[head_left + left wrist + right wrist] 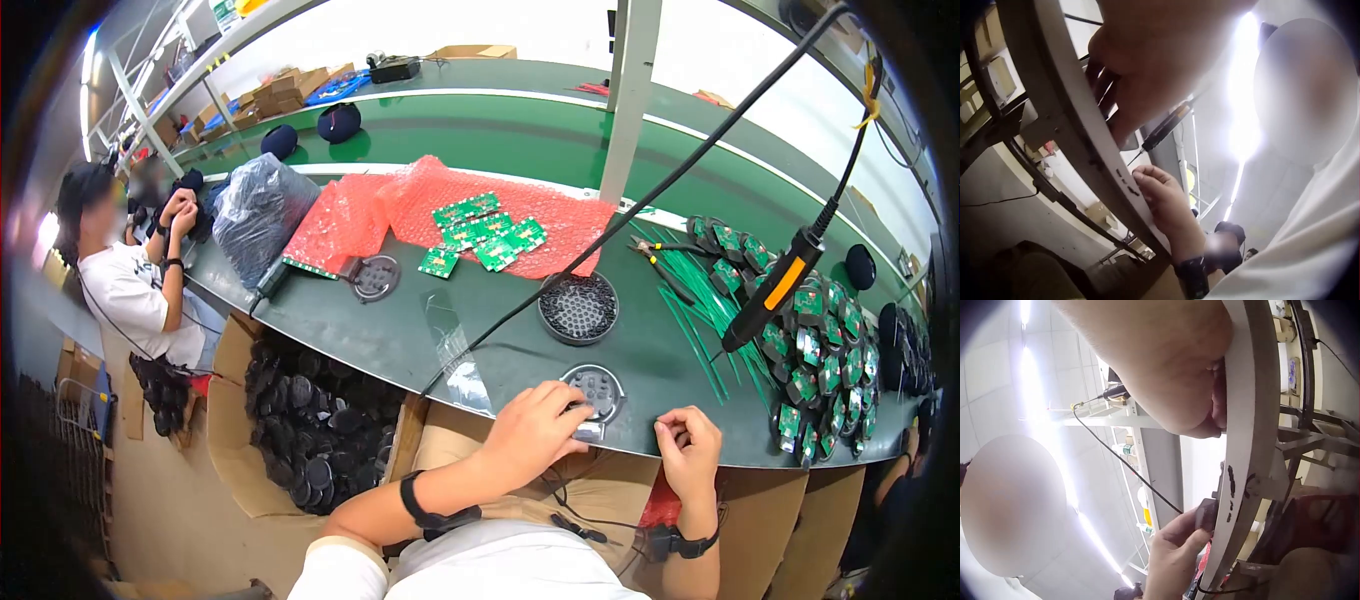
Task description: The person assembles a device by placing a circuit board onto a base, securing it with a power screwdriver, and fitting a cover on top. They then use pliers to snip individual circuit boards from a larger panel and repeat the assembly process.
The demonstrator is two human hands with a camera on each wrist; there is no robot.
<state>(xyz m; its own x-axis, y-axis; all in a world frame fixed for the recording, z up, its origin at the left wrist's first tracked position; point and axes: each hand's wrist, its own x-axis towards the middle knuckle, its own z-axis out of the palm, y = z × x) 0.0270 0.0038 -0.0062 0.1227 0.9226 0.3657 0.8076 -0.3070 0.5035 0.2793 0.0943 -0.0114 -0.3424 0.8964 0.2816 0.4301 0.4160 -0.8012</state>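
Note:
At the table's front edge lies a round grey plastic housing (596, 388) with a small block at its near side. My left hand (530, 435) holds it there, thumb and fingers around the block; the right wrist view also shows this dark block (1207, 514) in the fingers. To the right, just over the edge, my right hand (692, 452) has its fingers curled and the thumb drawn to the index finger; nothing shows between them. A round dish (578, 308) of small dark pieces stands behind the housing. An electric screwdriver (778, 290) hangs above the table on the right.
Green circuit boards (480, 232) lie on red bubble wrap (400, 205). Green strips (690, 290), pliers (660, 265) and stacked housings with boards (825, 350) fill the right. A second housing (378, 277) sits left. Below is a carton (235, 430) of black parts; another person (140, 290) sits left.

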